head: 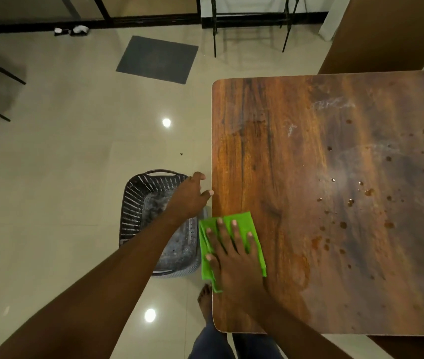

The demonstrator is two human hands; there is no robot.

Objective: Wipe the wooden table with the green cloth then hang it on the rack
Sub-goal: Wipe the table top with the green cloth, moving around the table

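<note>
A folded green cloth [253,230] lies on the left edge of the wooden table [296,151], part of it hanging over the edge. My right hand [234,252] presses flat on the cloth with fingers spread. Just off the table's left edge, above the basket, my left hand [189,196] hovers with loose fingers and holds nothing. Brown droplets and stains dot the right half of the table. A black metal rack [252,20] stands at the far wall.
A dark perforated plastic basket [133,203] sits on the tiled floor left of the table. A grey mat [158,59] lies farther back. A brown panel [387,32] rises behind the table. My bare foot [205,297] stands by the table's near left corner.
</note>
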